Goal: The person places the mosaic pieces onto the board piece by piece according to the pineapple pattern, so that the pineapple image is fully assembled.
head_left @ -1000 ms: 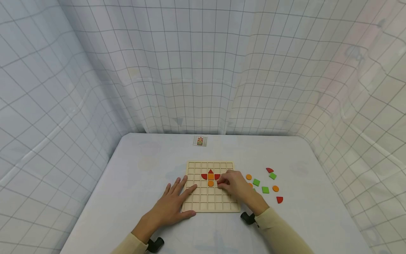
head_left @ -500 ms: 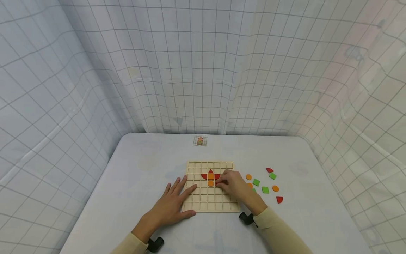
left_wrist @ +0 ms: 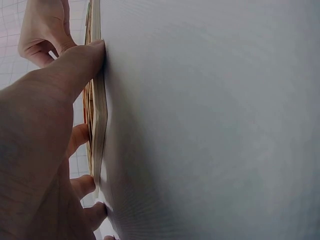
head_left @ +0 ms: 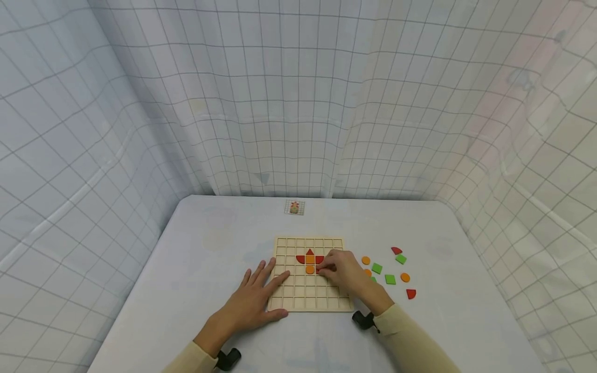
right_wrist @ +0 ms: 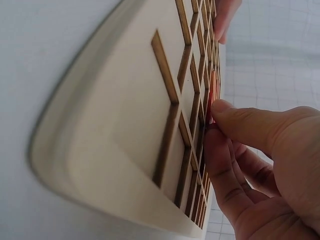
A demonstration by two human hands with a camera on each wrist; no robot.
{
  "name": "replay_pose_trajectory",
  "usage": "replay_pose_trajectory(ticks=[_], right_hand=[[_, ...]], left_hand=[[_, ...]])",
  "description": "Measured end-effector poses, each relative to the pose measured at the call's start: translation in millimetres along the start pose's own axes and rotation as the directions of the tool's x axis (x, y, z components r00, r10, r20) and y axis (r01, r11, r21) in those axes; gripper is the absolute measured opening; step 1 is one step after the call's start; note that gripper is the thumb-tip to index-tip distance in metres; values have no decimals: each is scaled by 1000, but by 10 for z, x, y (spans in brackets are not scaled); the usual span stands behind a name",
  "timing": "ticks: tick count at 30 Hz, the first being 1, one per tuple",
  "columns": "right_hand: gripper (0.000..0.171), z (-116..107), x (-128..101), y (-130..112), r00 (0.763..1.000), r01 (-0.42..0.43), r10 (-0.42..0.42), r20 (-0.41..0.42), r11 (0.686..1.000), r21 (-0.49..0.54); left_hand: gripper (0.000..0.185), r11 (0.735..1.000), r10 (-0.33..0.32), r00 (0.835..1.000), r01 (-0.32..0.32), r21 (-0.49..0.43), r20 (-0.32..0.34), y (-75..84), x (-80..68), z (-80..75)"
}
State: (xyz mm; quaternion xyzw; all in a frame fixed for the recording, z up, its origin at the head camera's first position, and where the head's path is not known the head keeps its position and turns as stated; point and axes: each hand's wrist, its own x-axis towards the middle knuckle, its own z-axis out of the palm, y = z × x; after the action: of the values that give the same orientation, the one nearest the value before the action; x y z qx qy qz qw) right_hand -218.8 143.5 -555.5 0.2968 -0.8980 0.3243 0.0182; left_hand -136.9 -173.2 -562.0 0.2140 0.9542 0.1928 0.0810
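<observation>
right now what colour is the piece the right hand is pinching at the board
Red; the piece pinched by the right hand shows best in the head view.

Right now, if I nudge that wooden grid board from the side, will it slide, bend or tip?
The wooden grid board looks stiff: its edge stays straight in the left wrist view. It lies flat on the smooth table, so it would probably slide, not tip. The left hand resting on its edge likely steadies it.

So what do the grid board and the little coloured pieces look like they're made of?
The grid board looks like pale unfinished wood: matt cream faces with darker brown edges on the grid strips, perhaps laser-cut. The coloured pieces seem to be thin flat wood or plastic, painted in solid matt red, orange and green; which of the two is hard to tell. The right hand pinches a red piece at the board.
</observation>
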Motion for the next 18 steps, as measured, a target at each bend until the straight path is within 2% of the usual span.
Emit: replay_pose_trajectory(ticks=[4,5,8,11,12,18], right_hand=[[8,-20,-16,22,1000,21,-20,-21,999,25],[7,8,-18,124,998,50,-49,-32,998,34],[8,-25,-42,173,998,41,-39,-50,998,48],[9,-90,-63,219,998,0,2,-55,999,37],[11,-149,-75,148,998,-35,37,-55,999,25],[14,-342,-135,262,990,-113,109,-86,993,-36]], left_hand=[[96,1000,3,1000,-3,1,3,-4,2,0],[96,1000,2,1000,-2,3,3,-4,2,1],[96,1000,-2,1000,2,3,4,-1,2,-1],[96,1000,-3,1000,3,1,3,5,2,-8],[96,1000,-3,1000,3,1,3,7,2,-10],[96,1000,-3,1000,3,7,2,12,4,-8]])
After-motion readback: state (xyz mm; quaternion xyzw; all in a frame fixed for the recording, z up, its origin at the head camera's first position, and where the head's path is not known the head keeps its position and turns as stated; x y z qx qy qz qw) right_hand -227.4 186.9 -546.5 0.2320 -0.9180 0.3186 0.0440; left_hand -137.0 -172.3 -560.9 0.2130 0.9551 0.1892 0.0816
